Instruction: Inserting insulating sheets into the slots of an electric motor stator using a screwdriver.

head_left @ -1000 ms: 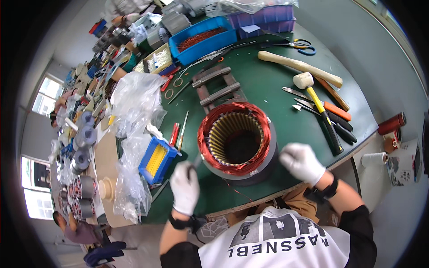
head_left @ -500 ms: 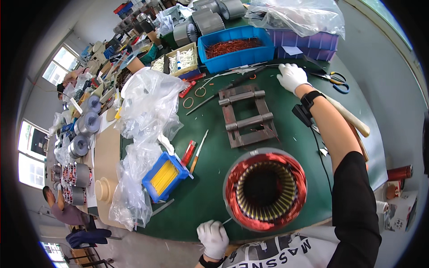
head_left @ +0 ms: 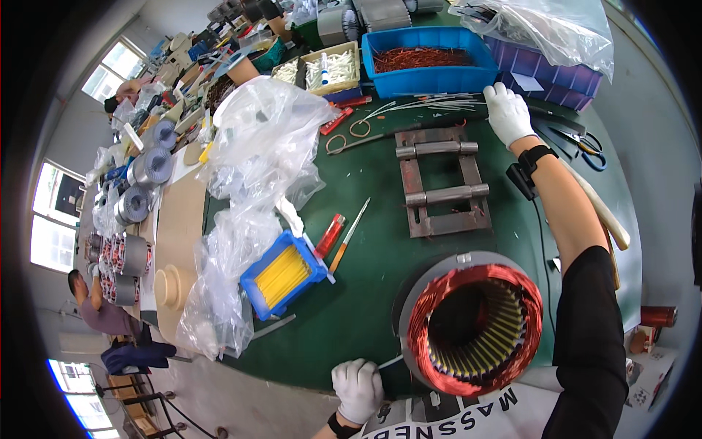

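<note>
My left hand (head_left: 357,390), in a white glove, is curled at the table's front edge. From its fingers a thin white strip (head_left: 392,361) points toward a motor stator (head_left: 479,329) with red copper windings and yellow slot liners. The stator stands close in front of me, its bore facing up. Far across the table, my gloved right hand (head_left: 507,115) reaches out with fingers partly spread. Its fingertips are by the right ends of several loose thin white strips (head_left: 439,101); whether they touch one is unclear.
A steel frame with two rollers (head_left: 444,183) lies beyond the stator. Behind are a blue bin of copper-coloured wire (head_left: 431,84) and a purple crate (head_left: 545,69). Scissors (head_left: 591,150) and a wooden handle (head_left: 603,212) lie right. A blue box of yellow strips (head_left: 252,289) and plastic bags (head_left: 256,139) sit left.
The whole view has shifted, so the table things appear farther right. My right hand stays by the loose white strips, its fingers now pointing farther away. My left hand remains curled at the front edge.
</note>
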{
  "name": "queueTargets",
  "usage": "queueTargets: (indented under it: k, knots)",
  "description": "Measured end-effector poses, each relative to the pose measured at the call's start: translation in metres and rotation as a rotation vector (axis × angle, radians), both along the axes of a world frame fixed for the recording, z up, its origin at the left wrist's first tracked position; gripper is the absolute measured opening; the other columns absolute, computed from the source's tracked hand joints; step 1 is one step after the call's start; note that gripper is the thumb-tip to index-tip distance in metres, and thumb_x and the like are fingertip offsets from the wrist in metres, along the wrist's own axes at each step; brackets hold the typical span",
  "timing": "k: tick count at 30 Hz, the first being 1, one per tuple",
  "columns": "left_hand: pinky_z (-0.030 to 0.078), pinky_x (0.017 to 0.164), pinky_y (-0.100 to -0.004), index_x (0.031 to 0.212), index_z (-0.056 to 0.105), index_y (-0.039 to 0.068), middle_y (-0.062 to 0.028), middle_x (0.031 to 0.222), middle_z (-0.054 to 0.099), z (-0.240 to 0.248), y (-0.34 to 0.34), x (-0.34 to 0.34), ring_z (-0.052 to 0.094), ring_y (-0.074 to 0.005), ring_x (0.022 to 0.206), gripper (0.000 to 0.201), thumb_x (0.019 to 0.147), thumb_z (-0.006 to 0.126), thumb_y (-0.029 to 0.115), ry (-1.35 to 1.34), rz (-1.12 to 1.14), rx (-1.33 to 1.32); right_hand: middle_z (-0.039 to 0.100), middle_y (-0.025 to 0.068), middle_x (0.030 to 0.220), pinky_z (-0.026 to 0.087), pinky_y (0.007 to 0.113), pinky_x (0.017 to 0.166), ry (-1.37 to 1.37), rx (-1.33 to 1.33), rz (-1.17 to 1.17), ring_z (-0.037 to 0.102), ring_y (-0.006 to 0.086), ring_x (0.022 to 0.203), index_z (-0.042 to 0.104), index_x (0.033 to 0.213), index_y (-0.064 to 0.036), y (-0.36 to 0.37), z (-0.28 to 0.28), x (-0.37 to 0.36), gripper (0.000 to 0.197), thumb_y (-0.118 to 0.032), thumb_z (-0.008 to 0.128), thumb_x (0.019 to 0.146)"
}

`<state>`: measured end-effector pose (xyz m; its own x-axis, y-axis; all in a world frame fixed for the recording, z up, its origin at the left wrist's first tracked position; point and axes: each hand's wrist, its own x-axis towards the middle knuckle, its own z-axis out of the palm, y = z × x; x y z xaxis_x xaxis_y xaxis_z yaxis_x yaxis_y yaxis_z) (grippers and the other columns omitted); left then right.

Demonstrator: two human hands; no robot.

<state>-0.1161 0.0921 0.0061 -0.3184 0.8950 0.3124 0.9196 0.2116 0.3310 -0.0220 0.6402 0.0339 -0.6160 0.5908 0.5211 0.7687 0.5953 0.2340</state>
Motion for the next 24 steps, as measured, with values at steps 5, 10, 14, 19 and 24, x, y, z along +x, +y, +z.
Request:
queueTargets:
  k: [5, 10, 14, 19, 24]
  knots:
    - [0.043, 0.076, -0.0435, 0.091, 0.059, 0.005, -0.0121, 0.09, 0.059, 0.0, -0.001, 0.004, 0.056, -0.032, 0.081, 0.017, 0.075, 0.061, 0.004, -0.043, 0.009, 0.059, 0.061, 0.0138, 0.084, 0.051, 0.042, 0.065, 0.088, -0.124, 0.071, 0.065, 0.0325, 0.075, 0.056, 0.109, -0.0144, -0.078, 0.059, 0.01, 0.024, -0.01, 0.05, 0.086]
    - [0.044, 0.077, -0.0428, 0.091, 0.059, 0.005, -0.0132, 0.09, 0.06, -0.009, -0.003, 0.002, 0.056, -0.0323, 0.081, 0.012, 0.078, 0.061, 0.005, -0.03, 0.03, 0.154, 0.064, 0.0207, 0.084, 0.048, 0.045, 0.068, 0.339, -0.408, 0.164, 0.062, 0.038, 0.078, 0.059, 0.109, -0.0103, -0.162, 0.08, 0.071, 0.025, -0.026, 0.05, 0.092]
    - [0.044, 0.073, -0.0428, 0.092, 0.057, 0.005, -0.0138, 0.091, 0.059, -0.004, -0.006, 0.0, 0.056, -0.0331, 0.081, 0.009, 0.083, 0.057, 0.008, -0.008, 0.005, 0.188, 0.059, 0.0119, 0.073, 0.047, 0.031, 0.058, 0.426, -0.668, 0.065, 0.058, 0.0157, 0.054, 0.058, 0.105, -0.0033, -0.242, 0.04, 0.154, 0.022, -0.018, 0.052, 0.09]
    - [0.045, 0.067, -0.0401, 0.091, 0.06, 0.005, -0.012, 0.082, 0.06, -0.002, 0.002, 0.0, 0.058, -0.031, 0.074, 0.008, 0.084, 0.058, 0.006, -0.069, -0.023, 0.319, 0.062, 0.0213, 0.081, 0.048, 0.04, 0.071, 0.38, -0.921, -0.155, 0.061, 0.0369, 0.074, 0.057, 0.11, -0.0017, -0.316, -0.012, 0.219, 0.024, -0.013, 0.054, 0.089]
    - [0.049, 0.067, -0.0363, 0.092, 0.063, 0.004, -0.0124, 0.081, 0.061, 0.056, 0.002, 0.02, 0.06, -0.0288, 0.074, 0.018, 0.076, 0.062, -0.006, -0.055, -0.2, 0.54, 0.056, 0.0188, 0.076, 0.047, 0.035, 0.068, 0.67, -0.839, -0.167, 0.057, 0.0275, 0.067, 0.056, 0.111, -0.0007, -0.354, -0.005, 0.234, 0.023, -0.012, 0.054, 0.092]
